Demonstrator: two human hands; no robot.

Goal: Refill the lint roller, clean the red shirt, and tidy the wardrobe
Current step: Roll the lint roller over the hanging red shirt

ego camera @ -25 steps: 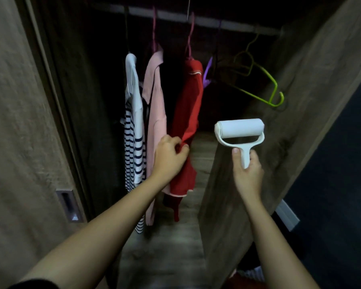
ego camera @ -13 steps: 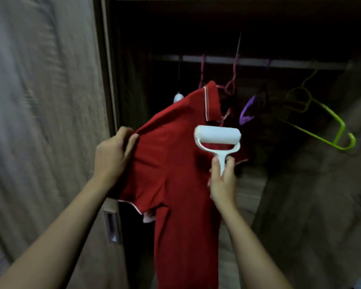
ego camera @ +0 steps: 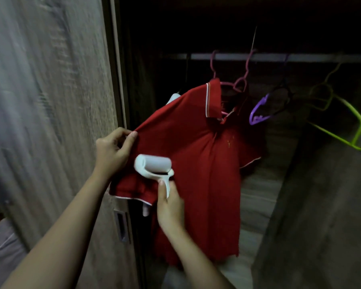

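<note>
The red polo shirt (ego camera: 198, 155) hangs on a pink hanger (ego camera: 241, 84) from the wardrobe rail and is pulled out flat toward me. My left hand (ego camera: 113, 151) pinches the shirt's left shoulder seam and stretches the cloth. My right hand (ego camera: 169, 205) grips the white handle of the lint roller (ego camera: 153, 166). The roller's white drum lies against the shirt just above its left sleeve, close beside my left hand.
A wooden wardrobe door (ego camera: 50, 122) with a recessed handle (ego camera: 121, 226) stands at the left. On the metal rail (ego camera: 279, 57) hang a purple hanger (ego camera: 261, 111) and a green hanger (ego camera: 346, 126), both bare. Another wooden panel (ego camera: 321, 205) closes the right side.
I pulled the red shirt out from between the other garments and spread it. The roller has come down and left from near the collar onto the cloth by the left sleeve.
</note>
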